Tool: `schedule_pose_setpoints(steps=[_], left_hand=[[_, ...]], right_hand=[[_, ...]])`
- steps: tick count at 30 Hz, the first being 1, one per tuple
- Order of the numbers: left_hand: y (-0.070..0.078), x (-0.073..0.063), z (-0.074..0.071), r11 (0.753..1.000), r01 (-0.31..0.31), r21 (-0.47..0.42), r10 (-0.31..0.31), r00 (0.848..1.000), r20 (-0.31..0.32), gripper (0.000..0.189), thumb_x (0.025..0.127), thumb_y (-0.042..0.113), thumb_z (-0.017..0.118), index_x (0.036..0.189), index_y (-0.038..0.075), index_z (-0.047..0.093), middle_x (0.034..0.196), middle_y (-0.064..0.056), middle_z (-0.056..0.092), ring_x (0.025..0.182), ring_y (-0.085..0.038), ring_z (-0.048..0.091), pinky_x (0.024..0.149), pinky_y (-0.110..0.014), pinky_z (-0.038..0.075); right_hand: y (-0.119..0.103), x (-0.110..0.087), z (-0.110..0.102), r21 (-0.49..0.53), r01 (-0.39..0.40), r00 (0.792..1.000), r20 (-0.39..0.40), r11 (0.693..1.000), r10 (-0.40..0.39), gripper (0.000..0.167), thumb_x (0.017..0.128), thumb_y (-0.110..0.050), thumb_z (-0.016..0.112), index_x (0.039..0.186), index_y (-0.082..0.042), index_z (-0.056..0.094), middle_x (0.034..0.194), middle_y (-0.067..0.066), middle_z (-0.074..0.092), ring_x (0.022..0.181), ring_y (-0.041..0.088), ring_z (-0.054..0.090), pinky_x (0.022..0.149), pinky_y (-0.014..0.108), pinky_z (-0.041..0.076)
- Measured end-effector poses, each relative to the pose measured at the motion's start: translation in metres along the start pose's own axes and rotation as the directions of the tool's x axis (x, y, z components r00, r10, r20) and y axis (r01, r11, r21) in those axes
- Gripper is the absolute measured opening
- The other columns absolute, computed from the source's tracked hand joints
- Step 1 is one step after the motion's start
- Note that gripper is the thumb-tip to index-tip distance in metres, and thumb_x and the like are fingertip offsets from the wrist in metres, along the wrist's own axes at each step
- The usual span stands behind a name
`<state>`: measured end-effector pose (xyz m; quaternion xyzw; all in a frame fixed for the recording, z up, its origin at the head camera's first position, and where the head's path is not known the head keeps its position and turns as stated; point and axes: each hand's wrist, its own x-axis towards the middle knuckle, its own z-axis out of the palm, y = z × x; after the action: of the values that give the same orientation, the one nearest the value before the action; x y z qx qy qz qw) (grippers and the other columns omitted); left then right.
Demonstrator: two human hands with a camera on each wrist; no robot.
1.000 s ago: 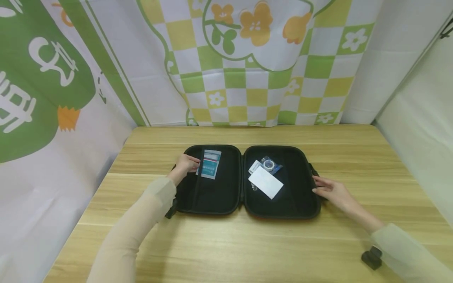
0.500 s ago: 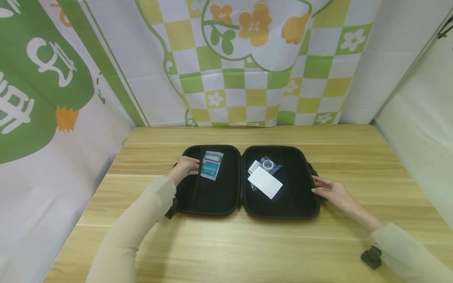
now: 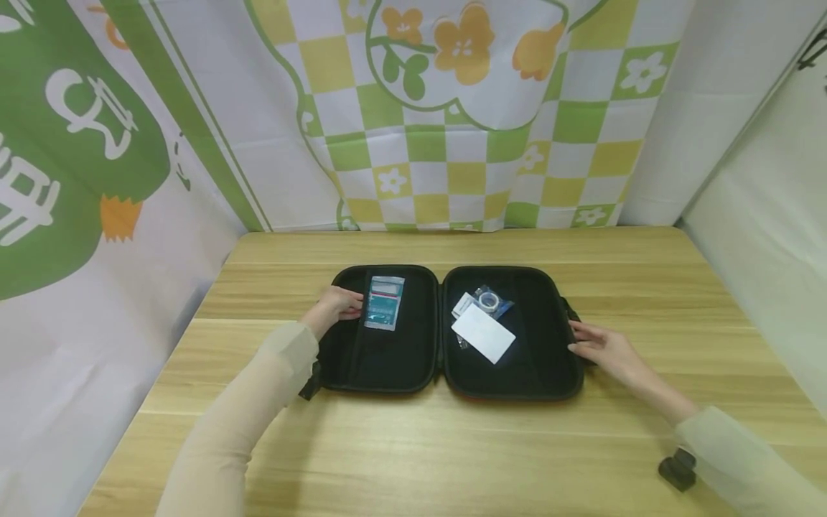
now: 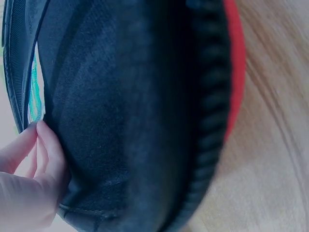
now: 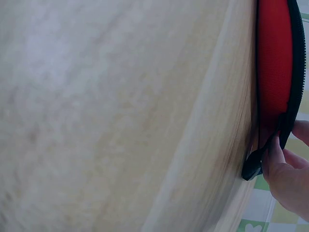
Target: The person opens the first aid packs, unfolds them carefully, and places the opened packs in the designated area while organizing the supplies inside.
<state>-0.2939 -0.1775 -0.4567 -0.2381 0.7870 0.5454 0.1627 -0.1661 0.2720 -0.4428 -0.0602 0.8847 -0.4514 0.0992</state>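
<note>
An open zip case (image 3: 394, 370) lies flat, black inside and red outside. In its left half is a teal-and-white flat packet (image 3: 384, 310), beside a dark band. My left hand (image 3: 334, 307) reaches over the left rim; in the left wrist view, thumb and finger (image 4: 50, 142) pinch the packet's (image 4: 35, 96) near corner, part of it behind the band. My right hand (image 3: 601, 348) grips the right rim, near a black strap (image 5: 253, 164) in the right wrist view. The right half holds a white rectangular piece (image 3: 484, 333) and a roll of tape in a clear bag (image 3: 489, 301).
The case stands on a wooden table (image 3: 413, 452), whose far edge meets a checked, flowered curtain (image 3: 446, 165). Black wrist devices are at the left (image 3: 311, 384) and right (image 3: 678, 470) sleeves. A small white packet (image 3: 463, 306) lies beside the tape.
The packet has shifted slightly and turned more upright, with more of it clear of the band. My left hand has moved only a little; my right hand stays on the rim.
</note>
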Motion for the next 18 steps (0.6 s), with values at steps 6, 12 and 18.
schedule_pose_setpoints(steps=[6,12,18], left_hand=[[0.0099,-0.0207,0.0009,1.000,0.009,-0.012,-0.009,1.000,-0.010,0.029,0.080,-0.007,0.057,0.110,-0.008,0.057,0.109,-0.023,0.058,0.072,-0.021,0.061,0.071,-0.033,0.052],[0.0089,-0.0162,0.0013,1.000,0.007,-0.004,-0.007,1.000,0.012,0.031,0.081,-0.007,0.056,0.112,-0.008,0.055,0.111,-0.024,0.057,0.083,-0.026,0.061,0.077,-0.036,0.050],[0.0112,-0.0173,-0.0002,0.997,-0.034,0.068,0.032,0.999,0.034,0.029,0.083,-0.008,0.053,0.112,-0.009,0.054,0.106,-0.024,0.058,0.077,-0.024,0.060,0.071,-0.036,0.052]], right_hand=[[-0.0002,-0.0001,0.0001,0.008,0.013,1.000,0.002,1.000,-0.013,0.055,0.087,-0.020,0.056,0.129,0.010,0.036,0.122,0.031,0.045,0.086,-0.010,0.051,0.073,0.012,0.044],[0.0004,0.0002,0.0004,0.018,0.020,1.000,0.007,1.000,-0.020,0.055,0.088,-0.019,0.056,0.129,0.010,0.035,0.123,0.030,0.044,0.083,-0.015,0.047,0.073,0.011,0.043],[0.0004,0.0002,0.0001,0.010,0.020,1.000,-0.001,1.000,-0.020,0.054,0.088,-0.017,0.055,0.129,0.010,0.035,0.121,0.031,0.046,0.090,0.000,0.056,0.073,0.012,0.044]])
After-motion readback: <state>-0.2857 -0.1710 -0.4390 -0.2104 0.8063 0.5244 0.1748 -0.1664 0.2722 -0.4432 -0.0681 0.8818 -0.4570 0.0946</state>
